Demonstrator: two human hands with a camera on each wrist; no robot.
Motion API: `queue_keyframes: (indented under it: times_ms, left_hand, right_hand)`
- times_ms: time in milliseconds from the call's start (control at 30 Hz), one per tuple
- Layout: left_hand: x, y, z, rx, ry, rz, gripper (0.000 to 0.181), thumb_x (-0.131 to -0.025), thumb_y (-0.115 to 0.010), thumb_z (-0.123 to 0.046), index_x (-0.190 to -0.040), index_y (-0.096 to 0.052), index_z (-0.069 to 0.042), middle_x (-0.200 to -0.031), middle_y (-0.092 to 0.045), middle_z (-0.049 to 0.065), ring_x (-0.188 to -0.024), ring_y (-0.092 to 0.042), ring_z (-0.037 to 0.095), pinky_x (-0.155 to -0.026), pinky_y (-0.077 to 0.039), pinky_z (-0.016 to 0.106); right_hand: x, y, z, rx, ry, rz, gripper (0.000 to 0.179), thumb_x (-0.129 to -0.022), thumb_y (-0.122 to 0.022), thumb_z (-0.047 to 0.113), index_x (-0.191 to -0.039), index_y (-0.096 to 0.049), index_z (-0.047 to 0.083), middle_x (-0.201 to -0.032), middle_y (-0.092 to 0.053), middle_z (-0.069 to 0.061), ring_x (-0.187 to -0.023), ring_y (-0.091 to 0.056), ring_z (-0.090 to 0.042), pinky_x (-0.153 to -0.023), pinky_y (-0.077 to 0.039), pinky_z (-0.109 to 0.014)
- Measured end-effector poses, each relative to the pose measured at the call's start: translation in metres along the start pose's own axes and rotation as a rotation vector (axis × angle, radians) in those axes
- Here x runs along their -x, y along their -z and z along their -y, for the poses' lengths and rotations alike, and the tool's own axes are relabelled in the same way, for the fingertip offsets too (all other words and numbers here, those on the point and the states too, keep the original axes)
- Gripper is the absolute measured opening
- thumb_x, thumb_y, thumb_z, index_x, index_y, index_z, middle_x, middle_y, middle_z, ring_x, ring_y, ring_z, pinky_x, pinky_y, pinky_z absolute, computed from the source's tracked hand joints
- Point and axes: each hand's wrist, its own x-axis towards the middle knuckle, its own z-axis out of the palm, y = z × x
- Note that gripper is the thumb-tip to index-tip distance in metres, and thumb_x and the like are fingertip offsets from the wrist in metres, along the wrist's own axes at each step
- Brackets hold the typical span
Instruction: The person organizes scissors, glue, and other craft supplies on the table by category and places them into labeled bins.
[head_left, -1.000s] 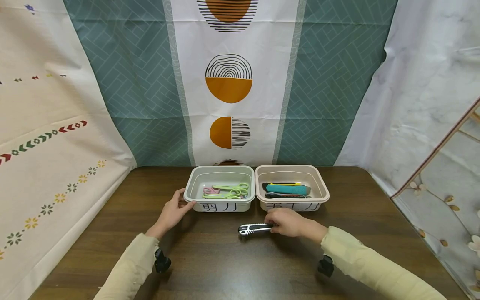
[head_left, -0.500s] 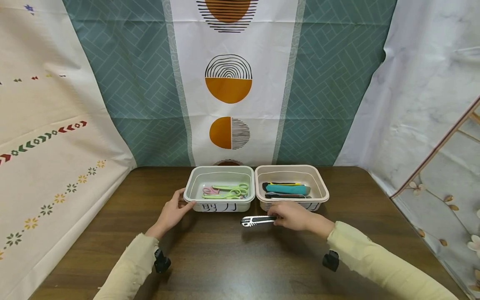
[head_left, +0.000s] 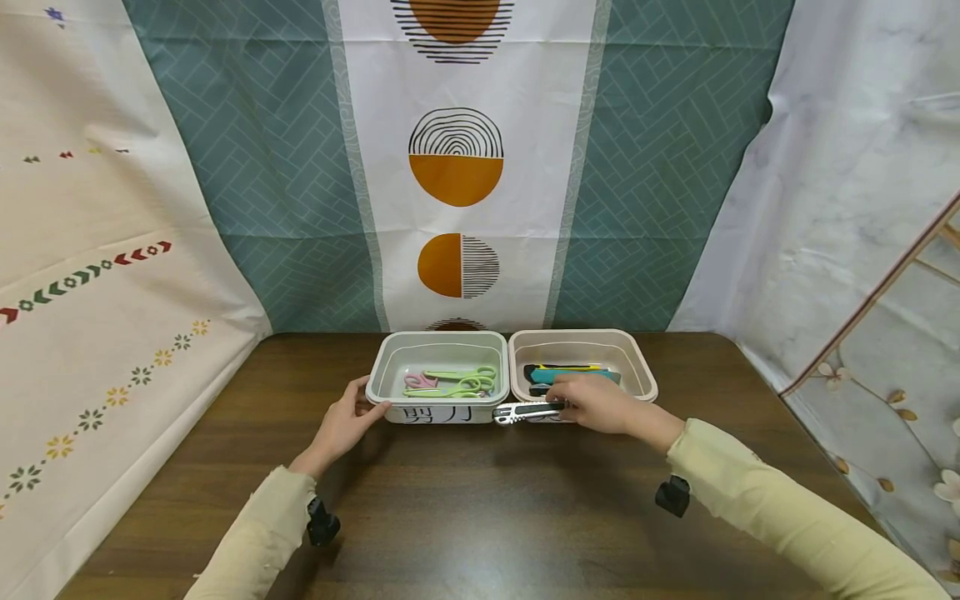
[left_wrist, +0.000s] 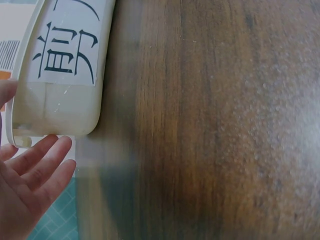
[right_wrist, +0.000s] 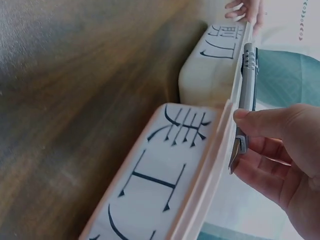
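Note:
In the head view my right hand (head_left: 597,403) pinches a silver-and-black utility knife (head_left: 517,412) between thumb and fingers, at the front rim of the pinkish bin (head_left: 645,379). The right wrist view has the knife (right_wrist: 247,90) along the rims, its blade end by the fingertips. Inside that bin lie a teal utility knife (head_left: 542,376) and darker ones, partly behind the hand. My left hand (head_left: 342,427) holds the left front corner of the pale green bin (head_left: 380,379), thumb at the rim (left_wrist: 13,107), fingers against its end. Green scissors (head_left: 468,385) and pink-handled scissors (head_left: 420,381) lie inside it.
Both bins stand side by side near the back of a brown wooden table (head_left: 450,508), with labels bearing large characters on their fronts. A patterned cloth (head_left: 300,208) hangs behind the table, and other cloths hang at both sides.
My right hand has lifted the utility knife from in front of the bins up and back to the pinkish bin's rim. The left hand stays at the green bin's corner.

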Motion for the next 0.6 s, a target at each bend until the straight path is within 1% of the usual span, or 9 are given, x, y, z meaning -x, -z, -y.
queue_keyframes:
  times_ms: [133,300,433,600]
  left_hand:
    - [0.000,0.000,0.000,-0.001,0.001,0.003,0.060,-0.087,-0.062,-0.030,-0.132,-0.035,-0.001,-0.109,-0.059,0.020,-0.091,-0.060,0.028,-0.078,-0.047,0.041]
    - [0.000,-0.001,0.001,-0.001,0.002,0.002,0.060,-0.086,-0.062,-0.030,-0.132,-0.035,-0.001,-0.109,-0.059,0.020,-0.092,-0.060,0.028,-0.079,-0.047,0.041]
    - [0.000,-0.001,0.001,0.002,0.005,0.003,0.060,-0.086,-0.062,-0.031,-0.132,-0.035,-0.001,-0.109,-0.059,0.019,-0.093,-0.060,0.028,-0.079,-0.047,0.041]
    - [0.000,-0.001,0.001,-0.004,0.005,0.003,0.060,-0.087,-0.061,-0.031,-0.132,-0.035,-0.001,-0.108,-0.059,0.019,-0.092,-0.060,0.028,-0.079,-0.047,0.041]
  right_hand:
    - [0.000,0.004,-0.005,0.004,-0.007,-0.014,0.017,-0.073,-0.072,0.005,-0.088,-0.065,0.010,-0.083,-0.057,0.003,-0.073,-0.053,-0.009,-0.066,-0.045,-0.028]
    - [0.002,0.008,-0.014,0.043,-0.009,-0.071,0.019,-0.070,-0.076,0.006,-0.085,-0.065,0.012,-0.080,-0.056,0.003,-0.067,-0.049,-0.007,-0.062,-0.043,-0.026]
    - [0.005,0.012,-0.021,0.060,-0.015,-0.107,0.021,-0.069,-0.076,0.005,-0.086,-0.066,0.009,-0.080,-0.056,0.001,-0.066,-0.051,-0.009,-0.060,-0.043,-0.026]
    - [0.007,0.015,-0.031,0.069,-0.037,-0.115,0.020,-0.069,-0.076,0.004,-0.087,-0.066,0.008,-0.081,-0.057,-0.001,-0.070,-0.055,-0.013,-0.063,-0.044,-0.030]
